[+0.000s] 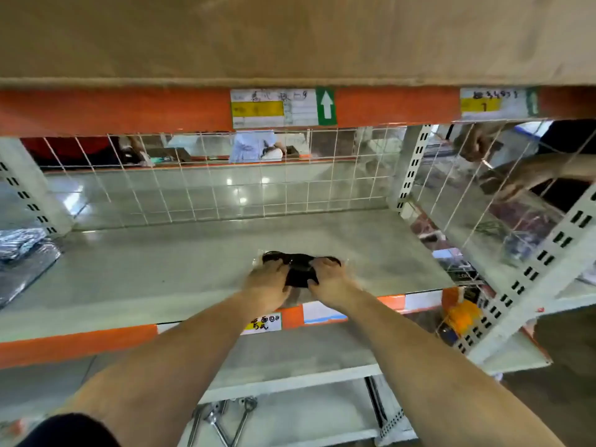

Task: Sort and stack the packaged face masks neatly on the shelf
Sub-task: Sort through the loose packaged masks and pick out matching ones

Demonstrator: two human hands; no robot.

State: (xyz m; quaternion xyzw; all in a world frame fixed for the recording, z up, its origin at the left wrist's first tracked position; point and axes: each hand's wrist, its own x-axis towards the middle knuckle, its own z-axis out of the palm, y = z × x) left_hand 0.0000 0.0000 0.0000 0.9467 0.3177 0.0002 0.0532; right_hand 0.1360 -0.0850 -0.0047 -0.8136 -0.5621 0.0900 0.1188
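Observation:
A black face mask in a clear plastic packet [299, 269] lies flat on the grey shelf board [180, 262], near its front edge and right of centre. My left hand [267, 280] lies on the packet's left side with its fingers spread flat over it. My right hand [327, 277] lies on the right side, fingers flat on the plastic. Both forearms reach in from below. The packet's front part is hidden under my hands.
A white wire grid [225, 175] closes the shelf's back, another [483, 195] its right side. Orange beams [96, 111] run above and along the front edge [64, 343]. Shiny packets [22, 250] lie at the far left. Another person's arm [529, 175] reaches behind the right grid.

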